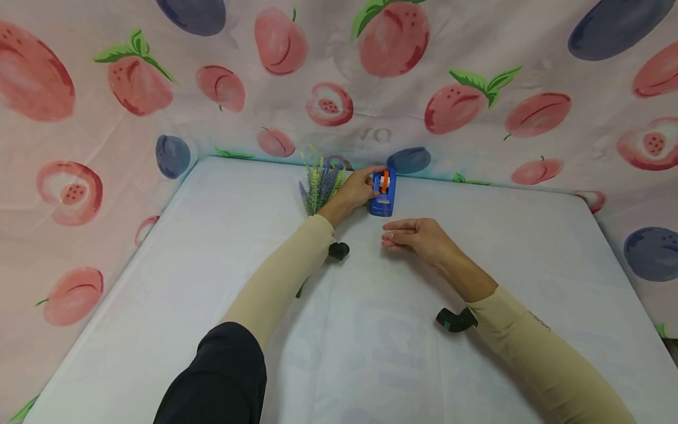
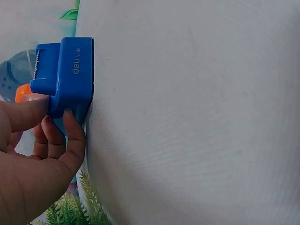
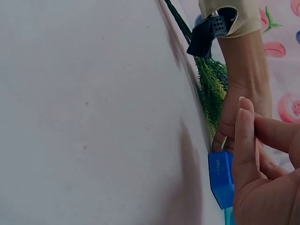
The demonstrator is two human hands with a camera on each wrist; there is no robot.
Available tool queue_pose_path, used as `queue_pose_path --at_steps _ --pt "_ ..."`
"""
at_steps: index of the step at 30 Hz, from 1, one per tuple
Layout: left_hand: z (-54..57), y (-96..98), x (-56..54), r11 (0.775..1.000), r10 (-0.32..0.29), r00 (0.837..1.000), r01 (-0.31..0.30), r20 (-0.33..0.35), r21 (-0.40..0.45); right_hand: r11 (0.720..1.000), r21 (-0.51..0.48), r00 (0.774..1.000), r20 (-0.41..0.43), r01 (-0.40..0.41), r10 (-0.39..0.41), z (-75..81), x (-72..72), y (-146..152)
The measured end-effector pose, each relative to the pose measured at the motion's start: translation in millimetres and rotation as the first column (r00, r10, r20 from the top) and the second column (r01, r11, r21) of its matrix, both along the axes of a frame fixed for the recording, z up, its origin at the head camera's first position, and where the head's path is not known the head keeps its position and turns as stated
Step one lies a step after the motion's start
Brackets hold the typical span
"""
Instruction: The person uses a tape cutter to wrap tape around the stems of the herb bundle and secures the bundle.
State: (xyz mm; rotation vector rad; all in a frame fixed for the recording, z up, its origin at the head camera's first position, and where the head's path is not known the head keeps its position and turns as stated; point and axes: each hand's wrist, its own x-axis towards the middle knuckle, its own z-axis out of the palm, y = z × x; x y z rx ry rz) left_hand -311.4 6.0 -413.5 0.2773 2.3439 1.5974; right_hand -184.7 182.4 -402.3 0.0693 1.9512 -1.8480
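My left hand (image 1: pixel 356 187) grips the side of a blue tape dispenser (image 1: pixel 389 203) at the back of the white table. An orange core (image 1: pixel 385 181) sits inside it. In the left wrist view, my thumb rests near the serrated cutter and other fingers curl against the blue body (image 2: pixel 75 70). My right hand (image 1: pixel 421 237) hovers a little nearer and to the right, apart from the dispenser. Its fingers extend forward together, and the thumb (image 3: pixel 276 133) meets them in the right wrist view. Whether something thin lies between them, I cannot tell.
A bunch of artificial lavender (image 1: pixel 318 182) with purple and green sprigs lies left of the dispenser, partly behind my left forearm. A fruit-printed curtain (image 1: pixel 328 59) hangs behind the white table (image 1: pixel 360 353). Black wrist cameras (image 1: pixel 457 320) stick out from both sleeves.
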Motion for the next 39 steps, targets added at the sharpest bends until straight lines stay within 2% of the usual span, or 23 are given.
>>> queue_pose_path --at_steps 9,16,33,39 --pt "0.0 0.6 0.5 1.000 -0.001 1.000 0.001 0.009 0.006 1.000 0.012 0.999 0.033 -0.014 0.014 -0.3 6.6 -1.7" --pt "-0.4 0.0 1.5 1.000 0.002 1.000 -0.002 -0.010 -0.001 0.999 0.027 0.998 0.061 -0.024 0.023 -1.6 12.0 -4.3" --pt "-1.1 -1.0 -1.4 1.000 -0.010 1.000 0.010 0.003 0.009 1.000 0.017 0.997 0.079 -0.014 0.013 -7.0 17.6 -6.9" --pt "-2.6 -0.3 -2.2 1.000 -0.005 1.000 0.005 -0.012 0.017 1.000 0.016 0.996 0.081 -0.024 0.023 -6.3 20.5 -7.2"
